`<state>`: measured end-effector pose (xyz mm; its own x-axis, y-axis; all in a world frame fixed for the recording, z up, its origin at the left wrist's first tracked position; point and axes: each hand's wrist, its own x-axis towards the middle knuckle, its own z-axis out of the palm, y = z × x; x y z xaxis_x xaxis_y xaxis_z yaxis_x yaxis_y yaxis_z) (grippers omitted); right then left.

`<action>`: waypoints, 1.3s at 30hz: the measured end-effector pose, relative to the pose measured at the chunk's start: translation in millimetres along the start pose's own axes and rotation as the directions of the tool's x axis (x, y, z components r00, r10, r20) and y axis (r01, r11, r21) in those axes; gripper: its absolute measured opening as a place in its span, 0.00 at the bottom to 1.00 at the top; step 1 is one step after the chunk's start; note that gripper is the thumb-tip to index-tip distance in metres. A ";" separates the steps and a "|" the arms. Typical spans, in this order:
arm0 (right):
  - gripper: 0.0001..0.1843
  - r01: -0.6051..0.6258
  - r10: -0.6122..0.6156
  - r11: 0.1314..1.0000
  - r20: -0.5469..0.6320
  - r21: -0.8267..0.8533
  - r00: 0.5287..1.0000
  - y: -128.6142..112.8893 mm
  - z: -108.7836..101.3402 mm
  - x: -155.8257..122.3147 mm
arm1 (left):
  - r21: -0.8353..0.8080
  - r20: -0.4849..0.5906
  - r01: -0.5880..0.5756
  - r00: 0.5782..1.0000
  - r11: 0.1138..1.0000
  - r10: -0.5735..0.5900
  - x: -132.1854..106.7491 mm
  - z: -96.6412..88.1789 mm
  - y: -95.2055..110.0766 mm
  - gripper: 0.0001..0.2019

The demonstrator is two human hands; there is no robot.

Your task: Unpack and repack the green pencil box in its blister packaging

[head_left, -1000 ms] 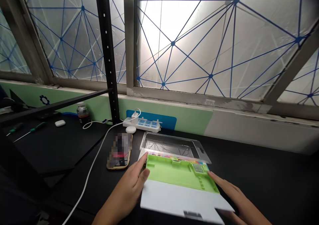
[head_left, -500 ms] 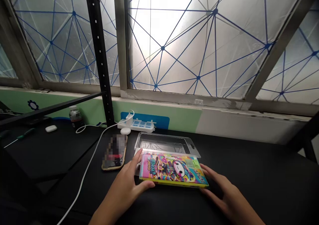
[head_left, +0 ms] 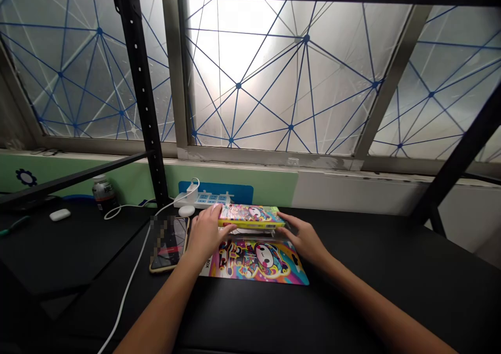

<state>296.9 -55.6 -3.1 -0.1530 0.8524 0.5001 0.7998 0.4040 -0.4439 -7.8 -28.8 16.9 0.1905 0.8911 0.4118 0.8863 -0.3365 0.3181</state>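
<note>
My left hand (head_left: 207,234) and my right hand (head_left: 303,239) hold a flat colourful tray (head_left: 250,215) by its two ends, level, a little above the black table (head_left: 391,291). Its top shows a bright cartoon print and its edge is green. Under the tray, a clear plastic blister shell (head_left: 250,232) is partly visible. In front of it a colourful printed card (head_left: 254,260) with the same cartoon figure lies flat on the table, between my forearms.
A phone (head_left: 169,243) lies left of my left hand, with a white cable (head_left: 129,286) running past it. Behind stand a white power strip (head_left: 195,200), a small white puck (head_left: 187,211), a dark bottle (head_left: 102,193) and a black rack post (head_left: 141,98). An earbud case (head_left: 60,214) sits at far left.
The tray was turned from its green underside to its printed face, then lifted and carried away from me over the clear shell. The printed card now lies uncovered on the table.
</note>
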 end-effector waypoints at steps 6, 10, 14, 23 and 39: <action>0.22 0.074 -0.070 0.996 0.084 -0.054 0.994 4.7 16.6 -12.9 | 0.137 0.157 0.011 0.987 0.990 -0.033 -20.8 15.8 -9.9 0.31; 0.23 0.132 -0.129 0.985 0.035 -0.108 0.991 -19.3 8.3 -21.5 | 0.145 0.147 -0.046 0.989 0.988 0.025 -21.8 18.4 10.6 0.32; 0.20 0.319 -0.310 0.947 0.158 -0.036 0.938 -56.2 10.1 -35.9 | 0.109 0.168 -0.135 0.979 0.985 0.116 -4.1 28.7 36.2 0.31; 0.39 0.123 -0.121 0.991 0.666 0.044 0.736 -77.2 4.4 -48.0 | 0.044 0.342 -0.171 0.928 0.984 0.146 28.1 54.1 39.1 0.34; 0.22 -0.035 0.091 0.983 0.308 -0.182 0.947 0.1 -6.3 -46.9 | -0.004 0.330 -0.157 0.932 0.988 0.150 24.0 49.2 18.0 0.34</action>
<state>307.8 -97.6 -21.9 -0.2509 0.9463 0.2039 0.8970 0.3065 -0.3185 33.5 1.5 -9.5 0.4495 0.8807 0.1496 0.8438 -0.4736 0.2525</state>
